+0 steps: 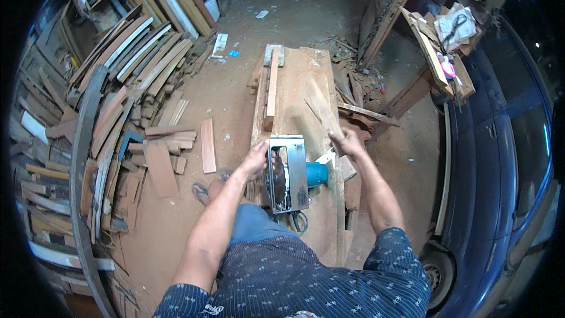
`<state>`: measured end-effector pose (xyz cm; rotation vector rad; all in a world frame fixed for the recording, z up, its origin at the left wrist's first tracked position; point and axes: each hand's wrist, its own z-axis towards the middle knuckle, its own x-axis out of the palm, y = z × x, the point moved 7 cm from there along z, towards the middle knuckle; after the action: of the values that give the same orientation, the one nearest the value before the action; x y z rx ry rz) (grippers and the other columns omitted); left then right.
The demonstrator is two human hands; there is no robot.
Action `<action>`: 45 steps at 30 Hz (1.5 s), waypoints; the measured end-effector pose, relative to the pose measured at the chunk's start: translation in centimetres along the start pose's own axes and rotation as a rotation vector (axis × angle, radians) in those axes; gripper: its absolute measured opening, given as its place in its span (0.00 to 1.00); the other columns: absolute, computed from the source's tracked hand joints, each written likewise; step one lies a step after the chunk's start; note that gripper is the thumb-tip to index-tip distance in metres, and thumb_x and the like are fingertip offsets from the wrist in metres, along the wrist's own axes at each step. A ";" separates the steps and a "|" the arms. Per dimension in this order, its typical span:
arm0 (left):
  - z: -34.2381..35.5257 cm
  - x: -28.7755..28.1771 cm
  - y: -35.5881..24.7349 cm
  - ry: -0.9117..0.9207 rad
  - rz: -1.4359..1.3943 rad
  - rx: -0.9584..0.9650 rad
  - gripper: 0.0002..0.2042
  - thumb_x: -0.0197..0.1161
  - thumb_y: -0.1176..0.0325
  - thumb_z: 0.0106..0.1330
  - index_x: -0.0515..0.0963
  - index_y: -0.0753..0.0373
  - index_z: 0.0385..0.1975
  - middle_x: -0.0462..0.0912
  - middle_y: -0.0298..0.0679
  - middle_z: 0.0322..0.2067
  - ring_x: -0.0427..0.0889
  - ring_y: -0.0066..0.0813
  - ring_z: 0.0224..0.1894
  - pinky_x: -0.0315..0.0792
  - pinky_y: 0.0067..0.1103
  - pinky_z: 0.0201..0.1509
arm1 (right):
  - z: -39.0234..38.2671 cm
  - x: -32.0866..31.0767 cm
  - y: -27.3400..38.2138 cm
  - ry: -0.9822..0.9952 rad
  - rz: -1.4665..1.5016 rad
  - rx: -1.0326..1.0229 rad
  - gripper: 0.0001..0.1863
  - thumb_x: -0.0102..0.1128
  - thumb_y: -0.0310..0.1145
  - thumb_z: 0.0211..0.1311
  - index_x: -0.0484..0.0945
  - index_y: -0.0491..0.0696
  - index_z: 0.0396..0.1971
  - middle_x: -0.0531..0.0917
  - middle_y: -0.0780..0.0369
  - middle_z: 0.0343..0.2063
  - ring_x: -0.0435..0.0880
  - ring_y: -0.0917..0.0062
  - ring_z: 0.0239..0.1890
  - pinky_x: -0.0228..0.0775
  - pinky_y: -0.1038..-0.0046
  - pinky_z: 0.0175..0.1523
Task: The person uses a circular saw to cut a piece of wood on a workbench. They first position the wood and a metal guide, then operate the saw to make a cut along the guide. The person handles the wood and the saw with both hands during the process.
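Observation:
A circular saw [298,171] with a shiny metal base plate and a teal motor housing rests on its side on the wooden workbench [303,88]. At the left edge of its base plate, my left hand [256,160] is closed round the metal. My right hand [348,143], to the right of the saw, grips a flat, tapering piece of wood [322,112] that points away over the bench. The fingers of that hand wrap its near end. A long wood strip [272,85] lies along the bench's left side, against a small block at the far end.
Stacked boards and offcuts [135,59] fill the left side, with a loose plank [208,146] on the floor. On the right, a wooden stand [435,59] holds a plastic bag and small items beside a dark blue vehicle [494,118]. Wood scraps lie beyond the bench.

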<state>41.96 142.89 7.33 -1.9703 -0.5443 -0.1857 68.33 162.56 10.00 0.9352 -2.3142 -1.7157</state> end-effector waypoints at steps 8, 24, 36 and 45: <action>-2.0 -0.9 -2.1 0.245 -0.257 -0.219 0.49 0.23 0.22 0.64 0.67 0.61 0.63 0.81 0.42 0.44 0.82 0.32 0.43 0.79 0.29 0.41 | -8.1 3.9 21.0 0.427 -0.876 -0.893 0.14 0.70 0.29 0.54 0.82 0.49 0.42 0.81 0.61 0.34 0.79 0.66 0.42 0.69 0.66 0.58; -7.0 1.2 -3.3 0.335 -0.192 0.032 0.30 0.63 0.59 0.65 0.65 0.64 0.65 0.79 0.32 0.44 0.80 0.16 0.37 0.75 0.15 0.43 | -7.1 14.2 19.0 0.018 -0.653 -1.047 0.27 0.67 0.37 0.58 0.75 0.47 0.58 0.77 0.52 0.57 0.73 0.59 0.63 0.55 0.55 0.72; -8.9 -6.3 0.7 -0.438 0.147 0.144 0.20 0.57 0.63 0.71 0.72 0.66 0.59 0.81 0.41 0.49 0.80 0.26 0.46 0.73 0.22 0.53 | -7.6 15.5 0.9 0.099 0.013 -0.301 0.27 0.57 0.43 0.71 0.71 0.41 0.63 0.83 0.54 0.52 0.82 0.69 0.53 0.71 0.68 0.59; -19.1 -5.9 5.6 -0.062 0.462 0.244 0.14 0.55 0.62 0.76 0.79 0.66 0.49 0.82 0.36 0.46 0.76 0.22 0.51 0.69 0.23 0.58 | -8.7 19.4 4.6 -0.053 -0.682 -0.487 0.32 0.61 0.60 0.59 0.83 0.39 0.37 0.85 0.44 0.33 0.84 0.51 0.38 0.73 0.58 0.44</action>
<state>41.38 122.19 9.26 -1.8117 -0.1310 0.2220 54.71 145.79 12.10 1.6800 -1.5339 -2.4006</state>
